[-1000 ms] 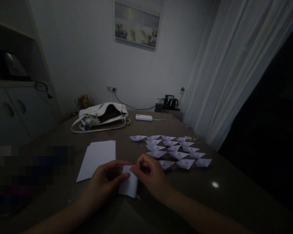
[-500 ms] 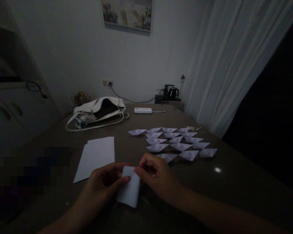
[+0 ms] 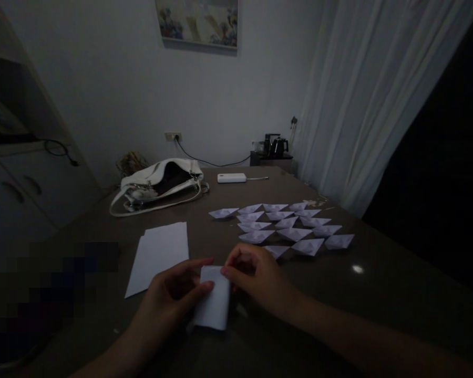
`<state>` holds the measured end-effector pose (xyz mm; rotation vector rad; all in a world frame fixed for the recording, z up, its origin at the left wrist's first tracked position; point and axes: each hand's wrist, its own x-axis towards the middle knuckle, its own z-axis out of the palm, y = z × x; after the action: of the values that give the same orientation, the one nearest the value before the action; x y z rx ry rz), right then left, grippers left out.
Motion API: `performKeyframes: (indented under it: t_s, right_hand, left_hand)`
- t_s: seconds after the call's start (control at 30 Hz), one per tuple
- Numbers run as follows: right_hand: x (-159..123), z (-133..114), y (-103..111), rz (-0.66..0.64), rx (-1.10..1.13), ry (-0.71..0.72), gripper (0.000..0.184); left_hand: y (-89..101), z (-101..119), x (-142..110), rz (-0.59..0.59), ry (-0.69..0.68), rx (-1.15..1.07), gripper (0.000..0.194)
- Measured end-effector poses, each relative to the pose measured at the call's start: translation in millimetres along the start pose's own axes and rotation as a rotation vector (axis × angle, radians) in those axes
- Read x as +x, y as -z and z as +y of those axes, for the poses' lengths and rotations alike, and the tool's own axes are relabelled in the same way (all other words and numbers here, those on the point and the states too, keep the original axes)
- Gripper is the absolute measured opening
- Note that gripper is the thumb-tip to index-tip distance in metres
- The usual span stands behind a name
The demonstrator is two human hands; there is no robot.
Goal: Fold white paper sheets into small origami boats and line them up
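Note:
A white folded sheet of paper (image 3: 213, 307) is held up between my two hands, just above the near part of the table. My left hand (image 3: 173, 294) grips its left side, thumb across the front face and fingers behind. At the upper right corner, my right hand (image 3: 256, 275) pinches the paper between thumb and fingers. Just beyond the left hand lies a stack of white paper (image 3: 163, 249). Past the right hand stand several folded paper boats (image 3: 294, 234) in rows; the wrist and fingers partly cover the nearest one.
On the dark table (image 3: 299, 320), a white handbag (image 3: 153, 184) with its strap sits at the back left. A white power bank (image 3: 232, 178) with a short cable lies at the back middle. Paper scraps (image 3: 315, 203) are near the right edge, beside the curtain (image 3: 347, 115).
The view has shifted slightly. My hands keep their hold, and the folded paper has turned a little, its front face now looking wider.

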<state>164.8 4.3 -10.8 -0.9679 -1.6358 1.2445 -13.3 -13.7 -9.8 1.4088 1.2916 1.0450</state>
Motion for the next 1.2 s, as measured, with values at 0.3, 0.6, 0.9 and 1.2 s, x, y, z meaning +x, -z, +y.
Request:
performKeyframes:
  t_s: [0.3, 0.6, 0.9, 1.2]
  right_hand:
    - [2, 1, -2, 0.023, 0.124, -0.116, 0.012]
    - [1, 1, -1, 0.027, 0.016, -0.025, 0.006]
    - [1, 1, -1, 0.023, -0.021, -0.014, 0.008]
    - [-1, -5, 0, 0.038, -0.126, 0.029, 0.009]
  left_hand:
    - [-3.2, 8, -5, 0.076, 0.002, -0.006, 0.034]
    - [-1.9, 0, -1, 0.007, -0.042, 0.042, 0.030]
    - [-1.3, 5, -4, 0.012, -0.022, 0.050, 0.030]
    - [7.0, -3, 3, -0.047, 0.001, 0.074, 0.034]
